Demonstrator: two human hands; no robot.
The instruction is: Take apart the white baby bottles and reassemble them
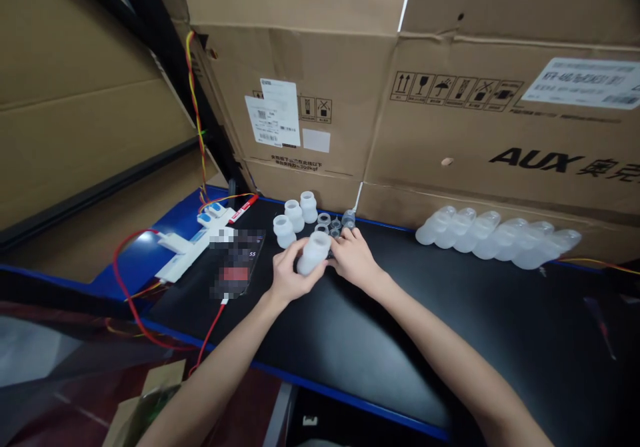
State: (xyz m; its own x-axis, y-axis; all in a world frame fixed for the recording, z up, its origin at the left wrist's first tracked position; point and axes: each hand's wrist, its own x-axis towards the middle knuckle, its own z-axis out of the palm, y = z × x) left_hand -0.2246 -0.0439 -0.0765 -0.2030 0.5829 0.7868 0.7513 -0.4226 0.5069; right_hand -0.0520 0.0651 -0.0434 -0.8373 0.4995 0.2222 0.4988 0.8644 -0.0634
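Note:
My left hand [294, 275] is wrapped round a white, translucent wide-necked bottle [315, 252], its open mouth tilted up and away. Beside it, my right hand [356, 259] has its fingers curled together among small clear and grey ring-shaped parts; its fingertips are partly hidden, and I cannot make out what they hold. Behind the left hand stand three similar bottles, the nearest white bottle [285, 231] upright with its open neck on top. A grey clear ring [324, 219] and other small round parts lie just behind the held bottle.
Several frosted bulb-shaped pieces [486, 235] lean in a row at the back right of the black table [350, 353]. A phone [245, 263] with a red cable lies left, beside a white power strip [195, 250] and red marker [243, 208]. Cardboard [320, 60] walls the back.

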